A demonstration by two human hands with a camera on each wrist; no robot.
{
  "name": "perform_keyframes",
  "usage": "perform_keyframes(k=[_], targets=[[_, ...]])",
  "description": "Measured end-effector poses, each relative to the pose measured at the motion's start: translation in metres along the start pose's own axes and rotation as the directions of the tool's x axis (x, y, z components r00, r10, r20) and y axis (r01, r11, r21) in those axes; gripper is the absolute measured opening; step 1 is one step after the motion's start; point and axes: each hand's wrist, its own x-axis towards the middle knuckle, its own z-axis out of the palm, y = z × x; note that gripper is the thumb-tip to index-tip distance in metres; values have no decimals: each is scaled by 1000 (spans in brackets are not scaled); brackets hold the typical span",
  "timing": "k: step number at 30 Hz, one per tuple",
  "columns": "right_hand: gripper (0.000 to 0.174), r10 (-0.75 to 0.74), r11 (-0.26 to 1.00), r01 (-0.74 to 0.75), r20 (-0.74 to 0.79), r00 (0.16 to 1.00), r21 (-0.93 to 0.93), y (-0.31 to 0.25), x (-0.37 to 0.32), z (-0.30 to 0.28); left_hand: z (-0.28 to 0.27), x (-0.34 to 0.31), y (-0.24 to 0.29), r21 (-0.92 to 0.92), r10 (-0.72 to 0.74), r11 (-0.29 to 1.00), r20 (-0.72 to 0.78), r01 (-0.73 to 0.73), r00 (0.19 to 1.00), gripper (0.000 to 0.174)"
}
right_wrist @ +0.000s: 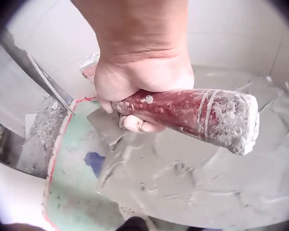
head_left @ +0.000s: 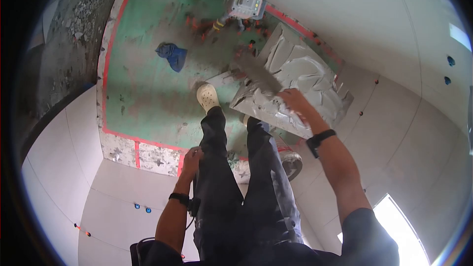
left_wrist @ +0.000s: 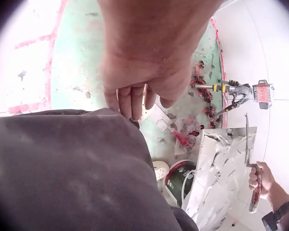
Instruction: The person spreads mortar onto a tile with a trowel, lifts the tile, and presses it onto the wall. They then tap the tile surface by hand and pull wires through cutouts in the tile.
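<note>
My right hand (head_left: 295, 104) grips the red, mortar-crusted handle (right_wrist: 183, 113) of a trowel, its fingers curled round it. The trowel's blade (head_left: 261, 76), blurred in the head view, is over the near left part of a large tile (head_left: 305, 69) spread with wet grey mortar (right_wrist: 183, 168). My left hand (left_wrist: 144, 72) hangs beside the left trouser leg (left_wrist: 72, 168), fingers loose and holding nothing; in the head view the hand (head_left: 192, 160) is by the knee.
A blue cloth (head_left: 172, 56) lies on the green floor (head_left: 143, 93). A levelling device (head_left: 246, 4) on a tripod stands by the wall, near scattered red clips (left_wrist: 202, 96). A bucket (left_wrist: 179, 180) stands beside the tile. Rubble (head_left: 84, 10) lies past the left edge.
</note>
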Motion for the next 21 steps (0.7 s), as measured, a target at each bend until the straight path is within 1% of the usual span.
perform_keyframes(k=[1, 2, 3, 4, 5, 6, 7, 8, 10, 11, 13, 14, 16, 18, 20, 21], targets=[[23, 281, 952, -284, 42, 959, 116, 4, -8, -11, -1, 9, -7, -33, -2, 999, 5, 2, 1000, 38], [23, 296, 946, -302, 60, 953, 117, 16, -13, -9, -3, 10, -14, -61, -9, 998, 9, 9, 1000, 38], [27, 80, 971, -65, 54, 995, -230, 27, -11, -3, -6, 8, -15, -53, -24, 998, 8, 24, 1000, 38], [32, -143, 821, 185, 118, 983, -540, 39, -3, 5, -6, 9, -10, -54, -15, 998, 7, 15, 1000, 38], [43, -151, 827, 108, -32, 988, -551, 47, 7, 38, -5, 10, -6, -53, -7, 999, 6, 7, 1000, 37], [45, -82, 873, 43, -60, 995, -486, 15, 2, 60, -4, 12, -7, -67, -8, 998, 5, 9, 1000, 36], [44, -124, 867, 92, -34, 992, -489, 11, 13, 90, -3, 10, -4, -62, -17, 998, 2, 17, 1000, 36], [45, -75, 874, 85, 39, 996, -479, -22, 12, 106, -3, 5, 4, -38, -20, 999, 13, 21, 1000, 36], [44, -79, 902, 133, 144, 986, -412, -40, 18, 145, -8, 0, 6, 5, -25, 1000, 19, 25, 999, 35], [44, -81, 907, 131, 140, 987, -400, -39, 10, 152, -8, -1, 6, 10, -21, 1000, 21, 21, 1000, 35], [42, -172, 919, 199, 108, 979, -340, -28, -14, 170, -9, -2, 11, 22, -6, 1000, 30, 5, 1000, 35], [42, -169, 922, 191, 95, 981, -336, -19, -30, 169, -9, -3, 15, 15, 13, 1000, 38, -14, 999, 35], [41, -28, 930, 34, 20, 999, -366, 10, -64, 153, -8, -6, 25, 16, 45, 999, 56, -46, 997, 35], [40, -47, 873, -16, -116, 992, -487, 52, -80, 136, -8, -6, 36, 116, 31, 993, 41, -35, 999, 35], [37, -41, 816, -60, -161, 986, -575, 78, -78, 106, -10, 4, 29, 143, 47, 988, 61, -55, 997, 35], [33, -81, 796, -56, -199, 977, -603, 87, -70, 88, -12, 9, 26, 167, 45, 984, 72, -56, 996, 36]])
